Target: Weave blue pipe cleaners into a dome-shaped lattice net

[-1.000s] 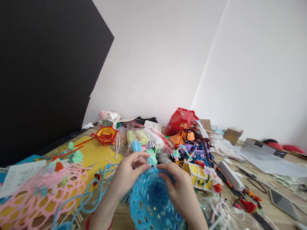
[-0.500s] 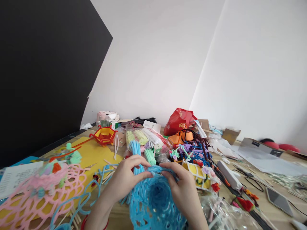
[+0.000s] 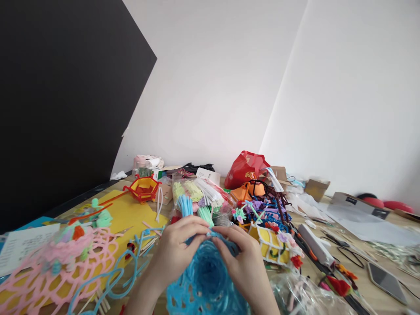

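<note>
The left hand (image 3: 180, 249) and right hand (image 3: 242, 253) pinch the far rim of the blue mesh basket (image 3: 183, 294) over the table (image 3: 359, 278), apparently working its edge; the next move likely calls for a steady pinch.

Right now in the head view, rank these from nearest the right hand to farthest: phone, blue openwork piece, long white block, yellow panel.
1. Blue openwork piece, touching the right hand
2. Yellow panel, to its right
3. Long white block, farther right
4. Phone, far right
</note>
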`<state>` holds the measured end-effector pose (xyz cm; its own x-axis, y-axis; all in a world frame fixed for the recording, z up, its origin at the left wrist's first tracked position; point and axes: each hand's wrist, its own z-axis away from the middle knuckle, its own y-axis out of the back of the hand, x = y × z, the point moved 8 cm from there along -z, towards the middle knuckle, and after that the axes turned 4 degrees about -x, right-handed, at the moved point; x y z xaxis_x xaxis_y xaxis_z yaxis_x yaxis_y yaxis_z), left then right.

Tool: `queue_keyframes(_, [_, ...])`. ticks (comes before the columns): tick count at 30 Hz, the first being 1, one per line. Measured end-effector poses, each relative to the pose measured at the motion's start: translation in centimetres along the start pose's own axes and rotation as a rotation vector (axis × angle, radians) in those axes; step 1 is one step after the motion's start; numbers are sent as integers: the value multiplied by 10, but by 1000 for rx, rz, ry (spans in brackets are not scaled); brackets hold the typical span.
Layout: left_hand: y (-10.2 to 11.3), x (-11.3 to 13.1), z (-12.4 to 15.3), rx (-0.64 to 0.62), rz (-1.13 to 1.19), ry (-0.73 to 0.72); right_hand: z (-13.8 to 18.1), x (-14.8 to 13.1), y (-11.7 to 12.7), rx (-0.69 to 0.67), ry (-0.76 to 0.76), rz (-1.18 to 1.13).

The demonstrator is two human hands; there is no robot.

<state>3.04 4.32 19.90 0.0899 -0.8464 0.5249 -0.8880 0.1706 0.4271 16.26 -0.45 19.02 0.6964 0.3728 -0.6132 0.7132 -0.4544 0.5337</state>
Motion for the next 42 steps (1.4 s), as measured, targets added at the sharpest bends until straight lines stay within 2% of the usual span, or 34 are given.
queue_keyframes(5, [7, 6, 3, 59, 108, 3, 1, -2, 1, 41, -42, -41])
queue_keyframes(11, [5, 17, 3, -51, 210, 1, 0, 5, 2, 71, -54, -35])
queue_keyframes(14, [13, 18, 2, -17, 258, -38, 0, 5, -1, 14, -27, -70])
queue_keyframes(20, [32, -15, 5, 190, 247, 206, 2, -6, -13, -143, 29, -175])
queue_keyframes(25, [17, -40, 11, 176, 348, 423, 2, -9, -15, -141, 31, -192])
queue_keyframes(28, [12, -45, 13, 196, 375, 481, 1, -7, -12, -108, 22, -180])
queue_keyframes(30, [12, -43, 12, 183, 332, 463, 1, -4, -10, -84, 15, -175])
queue_keyframes(35, [12, -32, 8, 34, 88, 371, -1, 1, -9, -59, 8, -138])
queue_keyframes(42, [2, -16, 6, -95, -185, 72, 0, 3, -9, -57, 6, -98])
